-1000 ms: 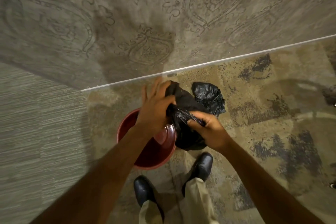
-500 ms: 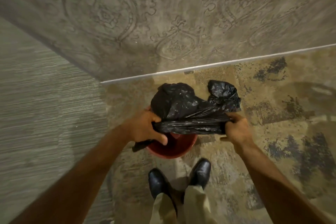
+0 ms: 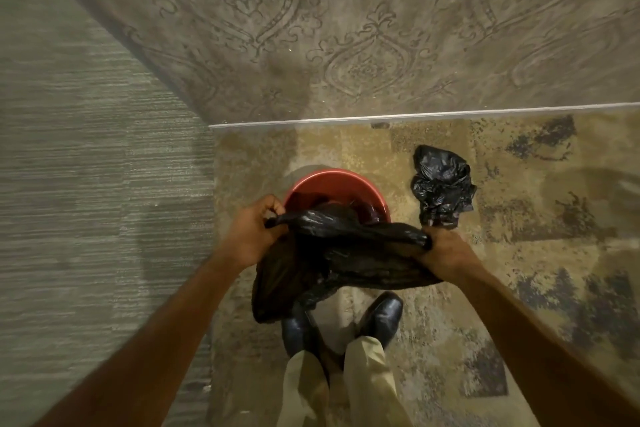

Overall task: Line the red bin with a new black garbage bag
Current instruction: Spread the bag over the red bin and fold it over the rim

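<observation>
The red bin (image 3: 329, 180) stands on the patterned carpet close to the wall, its near half covered by a black garbage bag (image 3: 332, 263). My left hand (image 3: 252, 236) pinches the bag's left edge at the bin's left rim. My right hand (image 3: 446, 253) grips the bag's right edge just right of the bin. The bag is stretched between both hands and sags toward my shoes. Part of it dips into the bin's mouth.
A second crumpled black bag (image 3: 441, 187) lies on the carpet right of the bin. A wall with ornate wallpaper (image 3: 346, 45) and a white baseboard (image 3: 415, 116) runs behind. A grey striped wall (image 3: 86, 166) closes the left. My black shoes (image 3: 381, 315) stand just below the bin.
My hands have pulled apart and stretched the bag wide over the bin, then lowered it, so it now hangs in front of the bin rather than bunched above it.
</observation>
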### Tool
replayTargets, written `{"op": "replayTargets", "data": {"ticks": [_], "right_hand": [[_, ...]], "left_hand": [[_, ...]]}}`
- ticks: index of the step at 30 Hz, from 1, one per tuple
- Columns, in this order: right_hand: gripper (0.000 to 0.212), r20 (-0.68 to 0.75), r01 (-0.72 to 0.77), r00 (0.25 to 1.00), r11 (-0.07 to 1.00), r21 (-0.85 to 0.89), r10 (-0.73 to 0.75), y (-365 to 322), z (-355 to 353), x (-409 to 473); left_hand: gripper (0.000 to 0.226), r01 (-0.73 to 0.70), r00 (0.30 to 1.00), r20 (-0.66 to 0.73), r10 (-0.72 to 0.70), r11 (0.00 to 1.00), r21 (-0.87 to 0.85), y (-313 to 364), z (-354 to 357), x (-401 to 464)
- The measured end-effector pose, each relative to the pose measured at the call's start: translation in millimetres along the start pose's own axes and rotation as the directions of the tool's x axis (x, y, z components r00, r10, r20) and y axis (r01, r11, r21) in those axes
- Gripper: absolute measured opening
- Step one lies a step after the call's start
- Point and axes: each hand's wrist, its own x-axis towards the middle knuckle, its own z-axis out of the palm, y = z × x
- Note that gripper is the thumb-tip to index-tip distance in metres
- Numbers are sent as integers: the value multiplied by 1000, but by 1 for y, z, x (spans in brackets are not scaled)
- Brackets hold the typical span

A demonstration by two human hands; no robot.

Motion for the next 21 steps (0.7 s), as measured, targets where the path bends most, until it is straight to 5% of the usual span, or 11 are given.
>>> {"op": "replayTargets", "data": {"ticks": [2, 4, 5, 7, 10, 12, 16, 21], "right_hand": [[16, -34, -100, 995, 995, -22, 99, 11, 6, 3], [26, -95, -201, 967, 935, 293, 238, 21, 7, 8], [28, -86, -222, 945, 814, 537, 315, 25, 5, 11], [30, -26, -197, 909, 483, 853, 416, 26, 4, 15], [31, -64, -72, 905, 300, 951, 421, 8, 6, 20], [30, -131, 18, 926, 306, 952, 353, -13, 6, 19], [25, -301, 117, 914, 534, 837, 273, -39, 5, 28], [14, -168, -3, 964, 640, 768, 206, -37, 2, 48]], "left_hand": [[30, -85, 995, 43, 88, 994, -65, -2, 2, -4], [37, -149, 989, -17, 148, 980, -132, 0, 5, -5], [41, -150, 987, -74, 141, 979, -136, 0, 6, -4], [42, -75, 979, -190, 75, 997, 7, -1, 6, 1], [35, 56, 974, -222, 42, 908, 416, 8, 15, 5], [39, -15, 970, -201, 135, 861, 509, 17, 29, 9], [23, -235, 965, -3, 262, 868, 437, 28, 47, 23], [27, -410, 907, 370, 201, 625, 665, 9, 82, 41]]}}
